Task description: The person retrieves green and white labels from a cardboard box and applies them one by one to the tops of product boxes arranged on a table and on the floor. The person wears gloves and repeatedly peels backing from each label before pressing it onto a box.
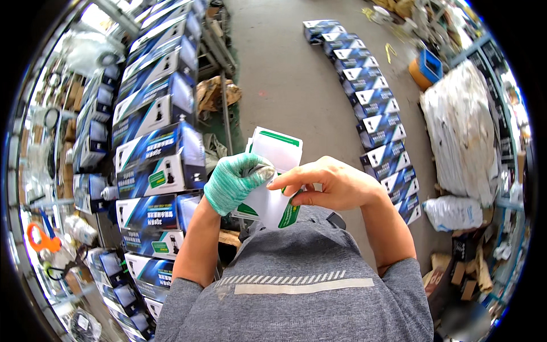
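In front of my waist, my left hand (236, 181), in a light green knit glove, is closed on a small stack of white-and-green sticker labels (278, 149). The thumb presses on top of the stack. My bare right hand (336, 183) reaches in from the right, its index fingertip on the white sheet and its thumb bent beside the green edge. A curled lower part of a label (272, 211) hangs below the fingers. What lies between the right fingertips is partly hidden. Left of my gloved hand stand blue, black and white cartons, one bearing a green sticker (156, 179).
A long row of stacked cartons (154, 111) runs along my left. Another carton row (373, 102) curves over the grey floor (279, 68) at the right. Beyond it are a blue-and-orange bin (424, 69) and a large white sack (460, 134). Orange-handled scissors (43, 238) are far left.
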{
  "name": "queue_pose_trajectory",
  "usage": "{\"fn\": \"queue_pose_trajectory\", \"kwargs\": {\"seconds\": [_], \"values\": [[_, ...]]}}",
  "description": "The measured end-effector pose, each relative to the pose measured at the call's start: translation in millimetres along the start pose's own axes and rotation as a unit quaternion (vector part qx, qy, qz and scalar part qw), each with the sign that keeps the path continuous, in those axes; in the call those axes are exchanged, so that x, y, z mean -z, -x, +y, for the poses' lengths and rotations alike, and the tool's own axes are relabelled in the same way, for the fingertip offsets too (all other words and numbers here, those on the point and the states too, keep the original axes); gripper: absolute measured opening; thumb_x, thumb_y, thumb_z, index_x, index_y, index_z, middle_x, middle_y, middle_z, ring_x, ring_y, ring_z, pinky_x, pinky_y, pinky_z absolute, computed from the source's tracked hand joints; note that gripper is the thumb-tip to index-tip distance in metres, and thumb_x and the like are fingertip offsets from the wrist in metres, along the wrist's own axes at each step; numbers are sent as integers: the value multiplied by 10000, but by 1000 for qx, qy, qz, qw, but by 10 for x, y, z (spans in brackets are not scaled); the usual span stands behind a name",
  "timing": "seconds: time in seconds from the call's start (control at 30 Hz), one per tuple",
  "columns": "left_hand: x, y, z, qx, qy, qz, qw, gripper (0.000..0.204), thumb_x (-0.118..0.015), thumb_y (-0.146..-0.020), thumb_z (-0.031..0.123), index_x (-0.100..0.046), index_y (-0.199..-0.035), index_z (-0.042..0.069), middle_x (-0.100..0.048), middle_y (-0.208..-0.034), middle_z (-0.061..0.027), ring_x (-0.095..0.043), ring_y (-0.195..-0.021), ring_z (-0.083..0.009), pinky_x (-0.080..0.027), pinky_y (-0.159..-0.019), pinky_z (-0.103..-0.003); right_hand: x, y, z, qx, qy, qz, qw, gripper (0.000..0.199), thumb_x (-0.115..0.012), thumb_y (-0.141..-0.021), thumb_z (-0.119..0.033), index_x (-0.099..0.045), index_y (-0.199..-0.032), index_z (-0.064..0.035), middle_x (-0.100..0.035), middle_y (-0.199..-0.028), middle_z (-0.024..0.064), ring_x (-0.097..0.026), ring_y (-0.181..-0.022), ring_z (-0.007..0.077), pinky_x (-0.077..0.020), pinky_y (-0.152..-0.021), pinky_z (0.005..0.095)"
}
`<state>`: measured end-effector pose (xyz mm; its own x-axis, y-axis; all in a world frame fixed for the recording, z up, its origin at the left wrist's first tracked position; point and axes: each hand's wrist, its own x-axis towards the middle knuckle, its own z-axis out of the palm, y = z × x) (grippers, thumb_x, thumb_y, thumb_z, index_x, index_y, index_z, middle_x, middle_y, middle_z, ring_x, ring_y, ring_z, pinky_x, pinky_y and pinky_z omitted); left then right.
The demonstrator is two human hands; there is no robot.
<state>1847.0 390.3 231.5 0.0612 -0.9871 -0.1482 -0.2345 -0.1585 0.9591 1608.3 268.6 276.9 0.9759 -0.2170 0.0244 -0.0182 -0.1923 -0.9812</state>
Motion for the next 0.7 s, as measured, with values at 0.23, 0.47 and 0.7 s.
{"fn": "queue_pose_trajectory", "kwargs": {"seconds": [0.23,0.47,0.7], "values": [[-1276,-634,611,38,-80,-111,990,196,-793,-926,154,-784,-1063,14,-756,-902,-56,-666,-806,-91,-562,-747,-277,444,1351,243,74,65,63,993,283,-759,-877,-37,-730,-1157,-74,-771,-1039,83,-749,-908,297,-586,-785,388],[-2319,-1166,868,60,-97,-195,974,228,-801,-929,208,-787,-1069,29,-752,-871,-38,-654,-798,-80,-554,-731,-280,651,2475,345,58,68,204,975,222,-756,-875,-21,-738,-1091,-67,-764,-1001,86,-741,-880,289,-580,-761,378],[-3298,-1821,1032,71,-75,-292,951,220,-793,-944,209,-782,-1057,21,-735,-894,-3,-634,-802,-77,-535,-736,-264,699,3409,528,10,34,399,916,193,-729,-895,-46,-738,-1087,-59,-757,-990,102,-737,-895,287,-578,-806,383]]}}
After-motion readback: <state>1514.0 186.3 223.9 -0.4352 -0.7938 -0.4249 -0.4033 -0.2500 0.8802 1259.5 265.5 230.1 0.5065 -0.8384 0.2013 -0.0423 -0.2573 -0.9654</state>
